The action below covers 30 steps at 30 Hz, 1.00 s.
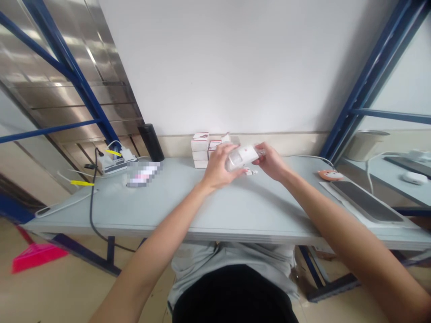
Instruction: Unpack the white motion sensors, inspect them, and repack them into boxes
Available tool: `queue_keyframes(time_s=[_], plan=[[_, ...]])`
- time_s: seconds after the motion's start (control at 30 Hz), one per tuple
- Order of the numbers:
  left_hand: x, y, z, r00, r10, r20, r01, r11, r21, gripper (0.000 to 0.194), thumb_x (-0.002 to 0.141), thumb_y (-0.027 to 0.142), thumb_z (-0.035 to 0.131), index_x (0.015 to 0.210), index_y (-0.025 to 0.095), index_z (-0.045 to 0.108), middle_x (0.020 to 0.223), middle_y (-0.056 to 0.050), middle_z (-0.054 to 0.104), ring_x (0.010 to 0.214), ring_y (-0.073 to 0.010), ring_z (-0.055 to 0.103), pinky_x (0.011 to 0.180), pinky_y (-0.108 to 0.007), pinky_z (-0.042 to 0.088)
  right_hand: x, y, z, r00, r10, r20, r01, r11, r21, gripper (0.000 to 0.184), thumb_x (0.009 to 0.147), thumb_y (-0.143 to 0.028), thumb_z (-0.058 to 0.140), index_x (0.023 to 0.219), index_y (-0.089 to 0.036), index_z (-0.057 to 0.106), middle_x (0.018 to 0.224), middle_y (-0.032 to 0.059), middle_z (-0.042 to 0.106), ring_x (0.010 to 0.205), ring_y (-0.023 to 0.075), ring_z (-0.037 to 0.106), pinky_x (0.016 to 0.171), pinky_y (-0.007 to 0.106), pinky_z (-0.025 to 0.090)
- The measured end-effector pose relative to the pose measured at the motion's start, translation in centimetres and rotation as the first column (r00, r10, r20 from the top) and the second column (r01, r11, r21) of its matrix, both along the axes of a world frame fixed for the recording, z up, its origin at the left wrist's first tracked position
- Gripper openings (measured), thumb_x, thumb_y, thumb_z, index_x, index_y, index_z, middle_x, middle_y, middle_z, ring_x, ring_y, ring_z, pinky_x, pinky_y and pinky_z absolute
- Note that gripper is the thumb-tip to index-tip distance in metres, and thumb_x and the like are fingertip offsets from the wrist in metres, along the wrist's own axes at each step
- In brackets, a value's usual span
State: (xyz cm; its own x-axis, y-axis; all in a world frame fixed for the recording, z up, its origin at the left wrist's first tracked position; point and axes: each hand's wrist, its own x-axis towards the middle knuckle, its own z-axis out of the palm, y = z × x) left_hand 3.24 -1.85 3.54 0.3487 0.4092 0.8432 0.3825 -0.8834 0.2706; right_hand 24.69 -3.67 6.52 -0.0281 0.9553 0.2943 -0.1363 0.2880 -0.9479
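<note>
Both hands hold a white plastic device with a clear end (241, 158) just above the pale grey table (256, 211). My left hand (218, 168) wraps its clear end, and my right hand (271, 161) pinches its far end with the fingertips. Directly below it, a small white part (251, 171) lies on the tabletop. Behind my left hand stands a stack of small white boxes with red marks (200, 148), partly hidden by that hand.
A black flask (151, 142), a power strip with cables (117, 163) and a pixelated patch (144, 174) sit at the table's left. To the right lie an orange pad (330, 175) and a dark flat slate (365, 202). Blue metal uprights frame the table.
</note>
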Motion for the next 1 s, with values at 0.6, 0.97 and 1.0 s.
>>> queue_keyframes(time_s=[0.6,0.97,1.0], plan=[[0.5,0.4,0.0,0.945,0.017,0.327,0.230,0.678,-0.698,0.051,0.087,0.065,0.075,0.101,0.017,0.077,0.090,-0.008,0.077,0.078,-0.0204,0.071,0.063,-0.027,0.052,1.6,0.6,-1.4,0.649,-0.296,0.701,-0.029,0.911,0.412,0.039,0.107,-0.049,0.039,0.075,-0.026,0.041,0.068,-0.0009,0.049,0.065,0.0184,0.044,0.066,0.033,0.034],[-0.7,-0.4,1.7,0.658,-0.324,0.680,0.709,-0.040,-0.704,0.066,0.104,0.054,0.056,0.161,0.022,0.047,0.115,-0.016,0.081,0.069,-0.0195,0.073,0.071,-0.032,0.058,1.1,1.0,-1.3,0.708,-0.408,0.577,0.246,0.908,0.340,0.042,0.107,-0.052,0.042,0.073,-0.026,0.044,0.062,-0.0007,0.052,0.064,0.0190,0.047,0.067,0.033,0.036],[-0.8,-0.5,1.7,0.639,-0.334,0.693,0.725,-0.042,-0.688,0.067,0.104,0.053,0.057,0.161,0.022,0.045,0.116,-0.017,0.080,0.071,-0.0197,0.074,0.074,-0.033,0.058,1.2,1.0,-1.4,0.708,-0.411,0.574,0.261,0.908,0.329,0.043,0.107,-0.050,0.043,0.071,-0.026,0.044,0.061,-0.0005,0.053,0.063,0.0187,0.047,0.066,0.033,0.036]])
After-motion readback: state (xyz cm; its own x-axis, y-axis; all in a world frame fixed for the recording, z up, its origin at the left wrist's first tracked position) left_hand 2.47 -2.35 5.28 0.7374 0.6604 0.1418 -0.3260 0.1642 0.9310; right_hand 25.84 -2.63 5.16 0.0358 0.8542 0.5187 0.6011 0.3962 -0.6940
